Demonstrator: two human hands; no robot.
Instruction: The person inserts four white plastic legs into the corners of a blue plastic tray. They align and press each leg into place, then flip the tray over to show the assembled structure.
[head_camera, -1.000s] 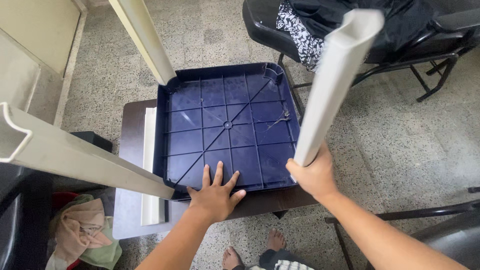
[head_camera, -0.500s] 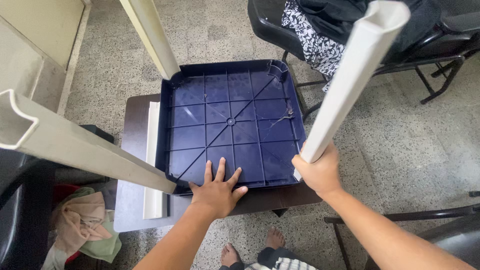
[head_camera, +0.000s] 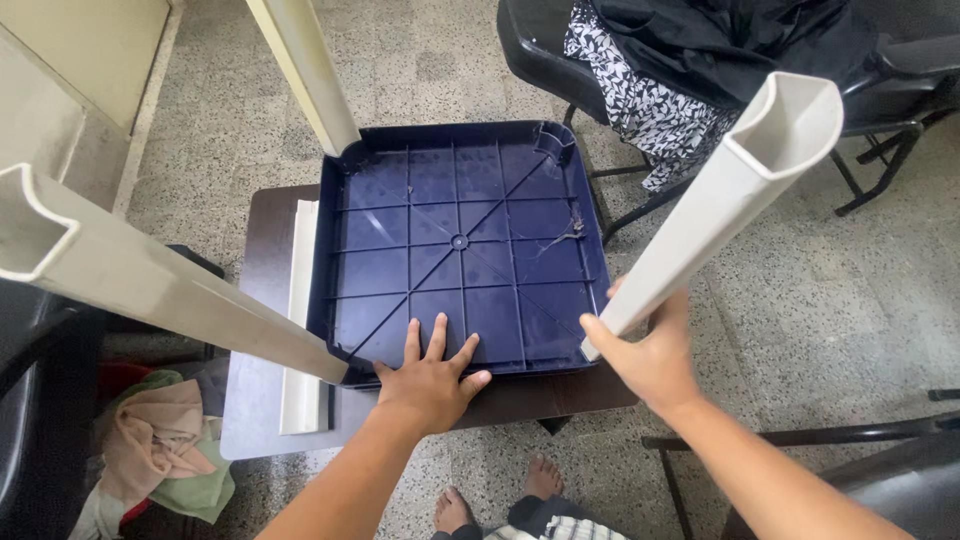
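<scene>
We press our left hand (head_camera: 432, 372) flat, fingers spread, on the inverted blue shelf panel (head_camera: 460, 240) to steady it; our right hand (head_camera: 650, 355) grips the cream leg (head_camera: 715, 210) at the panel's near-right corner.

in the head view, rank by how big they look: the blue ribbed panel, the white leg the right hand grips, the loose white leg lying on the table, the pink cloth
1. blue ribbed panel
2. white leg gripped by the right hand; it rises toward the camera, so it looks bigger than it is
3 and 4. loose white leg on the table and pink cloth: too close in look to rank
</scene>
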